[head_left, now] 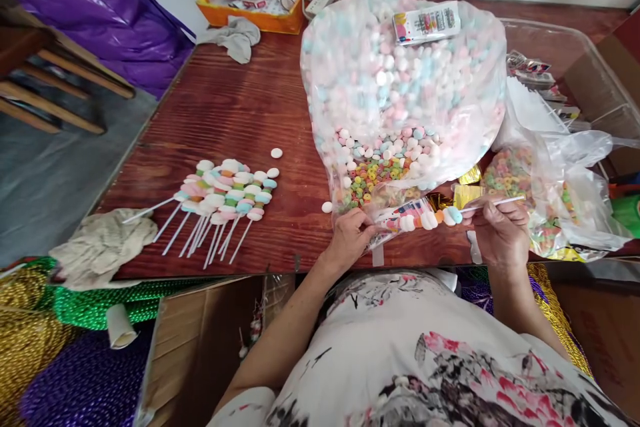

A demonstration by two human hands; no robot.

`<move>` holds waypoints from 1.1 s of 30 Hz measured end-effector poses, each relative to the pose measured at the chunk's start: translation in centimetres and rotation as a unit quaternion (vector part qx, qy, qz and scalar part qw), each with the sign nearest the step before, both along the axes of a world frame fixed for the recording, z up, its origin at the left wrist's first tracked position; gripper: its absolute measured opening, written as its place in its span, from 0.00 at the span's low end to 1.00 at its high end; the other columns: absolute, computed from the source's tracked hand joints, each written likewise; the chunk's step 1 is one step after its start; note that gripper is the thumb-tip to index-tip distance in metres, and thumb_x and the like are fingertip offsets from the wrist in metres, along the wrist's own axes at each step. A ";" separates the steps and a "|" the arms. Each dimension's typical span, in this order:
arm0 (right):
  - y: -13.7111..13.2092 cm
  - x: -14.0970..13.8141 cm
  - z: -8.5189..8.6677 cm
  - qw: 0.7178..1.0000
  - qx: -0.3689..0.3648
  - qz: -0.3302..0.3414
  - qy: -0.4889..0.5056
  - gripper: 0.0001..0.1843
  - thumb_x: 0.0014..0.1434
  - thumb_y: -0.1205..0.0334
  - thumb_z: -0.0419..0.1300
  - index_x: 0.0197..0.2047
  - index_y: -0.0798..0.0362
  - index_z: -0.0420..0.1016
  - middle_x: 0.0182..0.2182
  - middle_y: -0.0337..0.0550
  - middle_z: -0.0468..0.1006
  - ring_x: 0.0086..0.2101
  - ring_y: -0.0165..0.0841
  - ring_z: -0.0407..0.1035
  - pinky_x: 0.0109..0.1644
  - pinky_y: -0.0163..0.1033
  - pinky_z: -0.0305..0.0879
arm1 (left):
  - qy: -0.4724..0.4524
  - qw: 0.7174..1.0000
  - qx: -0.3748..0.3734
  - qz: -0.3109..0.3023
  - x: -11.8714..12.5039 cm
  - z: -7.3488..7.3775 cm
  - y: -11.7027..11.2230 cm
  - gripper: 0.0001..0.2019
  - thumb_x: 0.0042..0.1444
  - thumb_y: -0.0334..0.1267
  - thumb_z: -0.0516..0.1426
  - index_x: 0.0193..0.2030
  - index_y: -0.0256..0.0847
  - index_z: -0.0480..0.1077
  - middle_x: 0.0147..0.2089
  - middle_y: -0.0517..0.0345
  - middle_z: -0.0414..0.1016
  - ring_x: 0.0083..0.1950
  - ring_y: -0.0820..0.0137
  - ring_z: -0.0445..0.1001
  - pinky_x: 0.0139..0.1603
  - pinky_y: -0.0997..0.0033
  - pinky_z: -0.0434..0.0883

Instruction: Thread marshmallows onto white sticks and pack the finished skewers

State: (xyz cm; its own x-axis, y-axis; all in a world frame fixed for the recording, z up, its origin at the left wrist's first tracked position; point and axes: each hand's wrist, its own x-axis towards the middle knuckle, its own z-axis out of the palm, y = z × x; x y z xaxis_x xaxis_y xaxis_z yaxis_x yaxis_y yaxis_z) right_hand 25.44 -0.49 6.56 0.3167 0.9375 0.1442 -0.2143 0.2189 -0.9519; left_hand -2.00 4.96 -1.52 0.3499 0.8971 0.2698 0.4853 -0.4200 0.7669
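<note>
My right hand (500,230) is closed on a white stick (493,203) with several pastel candy discs (427,219) threaded on it. My left hand (353,237) pinches the far end of that skewer, near a small clear wrapper (395,217). Both hands sit at the near table edge, just below a big clear bag (400,80) full of pink, white and blue candies with coloured rings at its mouth. A pile of finished candy sticks (225,197) lies on the table to my left.
A second clear bag of coloured rings (520,177) lies to the right, beside a clear plastic bin (575,67). An orange tray (250,3) and grey cloth (237,37) sit at the back. A beige cloth (100,247) lies at the near left corner; a cardboard box (200,340) stands below.
</note>
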 end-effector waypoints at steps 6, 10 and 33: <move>0.0 -0.5 -1.1 1.000 -0.002 0.002 0.002 0.05 0.57 0.60 0.66 0.33 0.51 0.82 0.27 0.41 0.81 0.26 0.34 0.74 0.30 0.41 0.74 | -0.001 1.000 -0.001 -0.023 -0.1 0.4 0.3 0.13 0.56 0.41 0.64 0.25 0.37 0.70 0.26 0.61 0.68 0.28 0.74 0.66 0.29 0.74 0.62; 0.2 -1.2 -1.6 0.999 0.009 0.008 -0.040 0.04 0.58 0.63 0.65 0.33 0.50 0.83 0.30 0.41 0.81 0.28 0.33 0.75 0.32 0.40 0.74 | -0.006 0.997 0.041 -0.065 -0.1 0.6 0.3 0.14 0.58 0.40 0.62 0.25 0.37 0.69 0.26 0.61 0.67 0.28 0.74 0.66 0.29 0.74 0.63; 1.3 -2.5 -0.4 0.982 0.054 0.137 -0.121 0.06 0.57 0.58 0.66 0.38 0.45 0.84 0.30 0.43 0.82 0.32 0.38 0.76 0.39 0.46 0.75 | 0.014 0.961 -0.159 -0.227 0.2 4.9 0.2 0.19 0.55 0.53 0.62 0.38 0.36 0.72 0.31 0.58 0.72 0.34 0.68 0.69 0.37 0.70 0.68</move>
State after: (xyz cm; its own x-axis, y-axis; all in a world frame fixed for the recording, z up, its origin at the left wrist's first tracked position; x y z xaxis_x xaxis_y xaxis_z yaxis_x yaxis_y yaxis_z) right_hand 22.92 0.84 6.12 -0.0018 0.9580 0.2869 -0.0489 0.2864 -0.9568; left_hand -1.84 5.12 3.34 0.7276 0.6860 -0.0075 0.3292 -0.3395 0.8811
